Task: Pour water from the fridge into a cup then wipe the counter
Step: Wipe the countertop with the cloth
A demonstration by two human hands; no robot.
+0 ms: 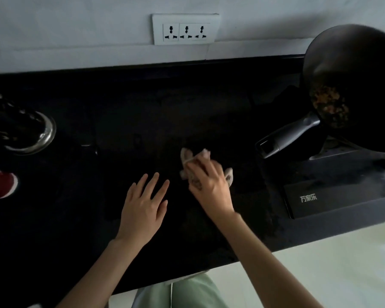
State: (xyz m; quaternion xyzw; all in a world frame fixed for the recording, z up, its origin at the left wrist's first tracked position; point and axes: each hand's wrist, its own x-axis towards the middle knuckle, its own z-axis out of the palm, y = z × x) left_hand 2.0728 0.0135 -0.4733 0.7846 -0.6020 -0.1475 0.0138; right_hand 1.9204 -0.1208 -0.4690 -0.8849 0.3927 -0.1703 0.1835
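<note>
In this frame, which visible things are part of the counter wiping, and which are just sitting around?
In use:
- cloth, gripped by the right hand
- black counter
- left hand, flat on the counter

Just lying about:
- wok holding food scraps, on the stove
- wall socket
- red object at left edge

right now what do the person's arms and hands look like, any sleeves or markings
Both forearms are bare, with no sleeves, watch or bracelets in view. The right hand has a small dark marking, like a tattoo, on its back near the knuckles. The left hand shows no markings or rings.
</note>
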